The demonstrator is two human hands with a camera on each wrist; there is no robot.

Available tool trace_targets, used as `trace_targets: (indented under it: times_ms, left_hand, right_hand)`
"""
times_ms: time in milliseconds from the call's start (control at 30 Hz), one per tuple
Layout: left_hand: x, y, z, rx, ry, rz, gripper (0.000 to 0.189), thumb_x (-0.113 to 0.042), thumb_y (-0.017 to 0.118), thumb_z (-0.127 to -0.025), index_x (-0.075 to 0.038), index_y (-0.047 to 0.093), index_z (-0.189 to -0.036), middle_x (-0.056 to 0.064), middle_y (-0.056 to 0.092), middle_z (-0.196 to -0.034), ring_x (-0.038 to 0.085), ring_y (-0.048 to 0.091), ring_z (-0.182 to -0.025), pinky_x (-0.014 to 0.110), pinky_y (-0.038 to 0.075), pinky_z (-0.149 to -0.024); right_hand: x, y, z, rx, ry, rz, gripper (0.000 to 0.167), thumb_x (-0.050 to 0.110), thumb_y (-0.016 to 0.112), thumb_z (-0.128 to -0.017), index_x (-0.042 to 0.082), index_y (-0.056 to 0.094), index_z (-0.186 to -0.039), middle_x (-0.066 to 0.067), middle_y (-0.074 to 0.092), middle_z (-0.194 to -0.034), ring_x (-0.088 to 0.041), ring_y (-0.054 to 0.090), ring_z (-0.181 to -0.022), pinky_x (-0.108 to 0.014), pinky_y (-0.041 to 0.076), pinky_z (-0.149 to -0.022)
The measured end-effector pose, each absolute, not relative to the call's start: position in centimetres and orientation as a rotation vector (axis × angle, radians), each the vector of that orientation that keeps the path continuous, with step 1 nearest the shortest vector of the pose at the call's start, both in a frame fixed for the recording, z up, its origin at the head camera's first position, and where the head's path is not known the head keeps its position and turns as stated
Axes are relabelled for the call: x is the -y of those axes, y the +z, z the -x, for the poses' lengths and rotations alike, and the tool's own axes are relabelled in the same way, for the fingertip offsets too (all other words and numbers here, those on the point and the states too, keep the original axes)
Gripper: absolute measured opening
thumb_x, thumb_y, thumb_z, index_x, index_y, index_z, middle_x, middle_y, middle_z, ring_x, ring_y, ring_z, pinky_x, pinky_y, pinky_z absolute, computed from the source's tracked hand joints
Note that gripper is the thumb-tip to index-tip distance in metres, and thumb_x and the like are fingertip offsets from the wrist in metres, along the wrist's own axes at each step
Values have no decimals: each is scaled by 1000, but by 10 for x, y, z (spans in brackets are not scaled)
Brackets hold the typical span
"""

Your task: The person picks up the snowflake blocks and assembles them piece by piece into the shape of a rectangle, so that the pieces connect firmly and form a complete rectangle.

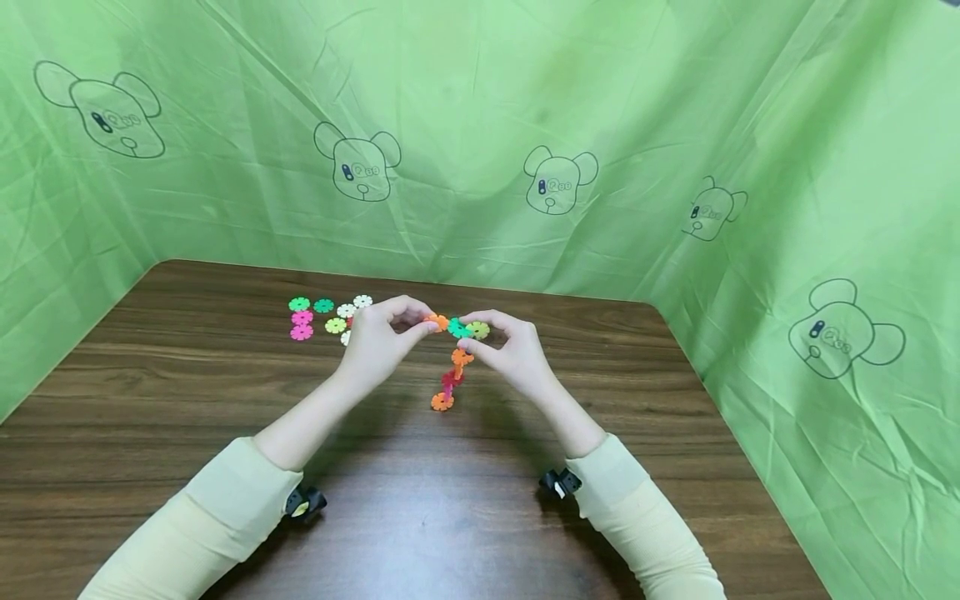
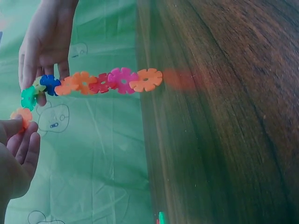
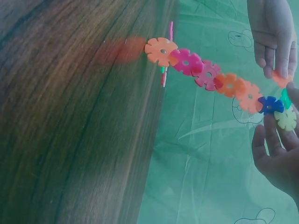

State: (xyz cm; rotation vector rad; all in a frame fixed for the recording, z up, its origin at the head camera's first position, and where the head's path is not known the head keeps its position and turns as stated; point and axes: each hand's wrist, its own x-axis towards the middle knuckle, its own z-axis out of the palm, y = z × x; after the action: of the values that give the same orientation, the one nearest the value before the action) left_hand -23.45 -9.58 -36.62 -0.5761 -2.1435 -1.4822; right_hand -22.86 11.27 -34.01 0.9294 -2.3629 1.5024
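Observation:
Between thumb and fingers my left hand (image 1: 377, 337) pinches an orange flower-shaped disc (image 1: 438, 322), its edge right at a green disc (image 2: 29, 98). My right hand (image 1: 517, 352) grips the upper end of a chain of interlocking discs, by the green disc, a yellow-green disc (image 3: 285, 120) and a blue disc (image 3: 270, 105). Below the fingers the chain hangs down through two orange discs (image 2: 84, 82), a red disc (image 2: 102, 83) and a pink disc (image 2: 123, 80). Its lowest piece is another orange disc (image 1: 442, 402), close over the tabletop, with a reflection beneath it in both wrist views.
Loose discs lie on the brown wooden table (image 1: 187, 375) at the back left: pink discs (image 1: 302, 325), green discs (image 1: 299, 304), a yellow-green disc (image 1: 335, 326) and white discs (image 1: 362, 301). My left hand partly covers that group. Green cloth (image 1: 465, 100) stands around the table's edges.

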Motion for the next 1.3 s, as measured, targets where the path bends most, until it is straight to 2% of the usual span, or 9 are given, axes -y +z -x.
trace_targets:
  times_ms: [100, 300, 433, 667, 767, 867, 933, 1100, 1300]
  left_hand:
    - [96, -366, 235, 2140, -1480, 583, 12, -17, 77, -79, -11, 70, -86, 0, 72, -79, 9, 64, -68, 21, 52, -61]
    - [96, -366, 234, 2133, -1487, 590, 12, -17, 77, -78, -12, 70, -86, -1, 72, -79, 9, 64, -67, 22, 52, -60]
    - [95, -365, 233, 2145, -1501, 583, 11, -17, 77, -78, -13, 71, -85, -2, 72, -79, 9, 64, -66, 23, 52, -60]
    - [94, -365, 230, 2170, -1561, 557, 12, -17, 78, -78, -12, 71, -87, -1, 72, -79, 20, 66, -69, 22, 51, -58]
    - [94, -364, 229, 2178, -1571, 556, 12, -18, 77, -78, -12, 72, -87, 0, 72, -80, 19, 66, -68, 21, 51, -58]
    - [94, -364, 230, 2180, -1586, 555, 11, -17, 77, -78, -12, 72, -86, 0, 72, -80, 20, 66, -68, 22, 51, -57]
    - [94, -364, 231, 2182, -1596, 551, 11, -17, 77, -78, -12, 72, -86, 0, 72, -81, 21, 66, -69, 22, 51, -56]
    - [93, -363, 231, 2202, -1600, 529, 11, -19, 77, -78, -13, 73, -85, 0, 73, -79, 18, 67, -68, 22, 50, -54]
    - [93, -362, 227, 2243, -1618, 521, 11, -20, 78, -77, -13, 74, -84, 0, 73, -77, 13, 66, -65, 24, 50, -52]
  right_hand:
    - [-112, -341, 229, 2358, 1482, -933, 24, 4, 72, -82, -3, 66, -104, -16, 68, -87, -33, 66, -70, -36, 56, -61]
    - [-111, -339, 228, 2361, 1438, -955, 21, 5, 71, -83, -2, 66, -103, -14, 68, -89, -22, 65, -71, -28, 56, -62]
    - [-111, -338, 228, 2361, 1458, -980, 21, 4, 71, -82, -2, 67, -102, -15, 68, -93, -22, 66, -74, -32, 57, -65]
    - [-112, -333, 225, 2390, 1435, -956, 22, 8, 75, -79, 3, 71, -101, -10, 70, -105, -15, 62, -100, -34, 51, -86]
    - [-112, -331, 224, 2401, 1458, -943, 24, 7, 75, -79, 1, 71, -103, -11, 71, -99, -9, 62, -79, -27, 51, -70]
    - [-112, -331, 224, 2406, 1494, -936, 26, 6, 74, -80, 0, 70, -104, -12, 71, -95, -6, 49, -60, -20, 41, -53]
    - [-112, -331, 225, 2396, 1539, -942, 25, 5, 74, -80, -2, 70, -103, -13, 70, -97, -6, 52, -62, -17, 40, -52]
    - [-113, -330, 226, 2361, 1611, -972, 22, 2, 73, -79, -4, 70, -100, -16, 69, -104, -14, 65, -90, -18, 47, -61]
    - [-115, -331, 223, 2394, 1628, -955, 20, 2, 74, -80, -4, 71, -99, -16, 69, -102, -11, 56, -68, -17, 41, -51]
